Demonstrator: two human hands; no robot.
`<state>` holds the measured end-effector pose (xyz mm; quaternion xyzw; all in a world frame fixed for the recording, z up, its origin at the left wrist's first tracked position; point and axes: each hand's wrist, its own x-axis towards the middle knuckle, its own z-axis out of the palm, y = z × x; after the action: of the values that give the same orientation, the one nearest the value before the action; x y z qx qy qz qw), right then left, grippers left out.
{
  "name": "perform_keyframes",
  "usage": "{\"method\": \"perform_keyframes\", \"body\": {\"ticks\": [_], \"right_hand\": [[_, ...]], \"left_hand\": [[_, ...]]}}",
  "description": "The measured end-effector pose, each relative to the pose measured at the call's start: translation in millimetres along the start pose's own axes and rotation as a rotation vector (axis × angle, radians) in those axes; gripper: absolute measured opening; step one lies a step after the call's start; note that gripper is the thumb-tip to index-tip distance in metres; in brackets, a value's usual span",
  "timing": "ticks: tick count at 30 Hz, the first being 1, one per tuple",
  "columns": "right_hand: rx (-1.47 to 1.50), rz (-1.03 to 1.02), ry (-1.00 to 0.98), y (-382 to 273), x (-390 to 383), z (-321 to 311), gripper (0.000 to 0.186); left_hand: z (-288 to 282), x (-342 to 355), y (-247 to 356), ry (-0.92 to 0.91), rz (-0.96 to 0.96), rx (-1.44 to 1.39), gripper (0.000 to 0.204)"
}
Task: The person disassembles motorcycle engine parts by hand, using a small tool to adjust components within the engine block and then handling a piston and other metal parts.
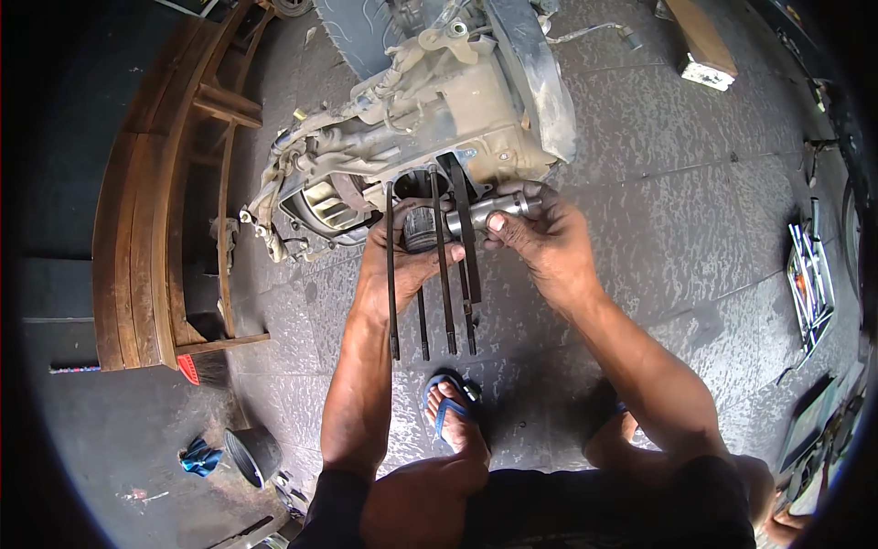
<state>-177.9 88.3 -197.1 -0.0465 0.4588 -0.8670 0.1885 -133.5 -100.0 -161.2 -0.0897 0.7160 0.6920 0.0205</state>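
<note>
A dusty engine lies on the floor in front of me, with several long dark studs pointing from its opening toward me. Between the studs sits a grey piston, gripped by my left hand, whose thumb reaches past a stud. My right hand is closed around a shiny metal cylinder, its thumb on the side. The cylinder's left end meets or nearly meets the piston's side; the exact contact is hidden. A flat dark strip hangs among the studs, across the cylinder's left part.
A wooden bench stands at the left. Below it are a red brush, a dark bucket and a blue cloth. At the right lies a rack of tools; a wooden block is at the far right. My sandalled foot is below the studs.
</note>
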Motion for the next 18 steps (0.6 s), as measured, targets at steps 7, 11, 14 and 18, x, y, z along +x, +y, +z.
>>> {"method": "perform_keyframes", "body": {"ticks": [7,11,14,18], "right_hand": [[0.001,0.018,-0.062,-3,4,-6,0.031],[-0.025,0.039,-0.079,-7,4,-7,0.032],[0.0,0.052,-0.086,-4,5,-7,0.032],[0.049,0.052,-0.125,-1,4,-9,0.038]], "left_hand": [[11,-4,15,0.049,-0.058,-0.021,0.049],[9,-2,6,0.109,-0.048,0.03,0.044],[11,-1,2,0.136,-0.031,0.001,0.039],[22,0,10,0.174,-0.034,-0.014,0.034]]}}
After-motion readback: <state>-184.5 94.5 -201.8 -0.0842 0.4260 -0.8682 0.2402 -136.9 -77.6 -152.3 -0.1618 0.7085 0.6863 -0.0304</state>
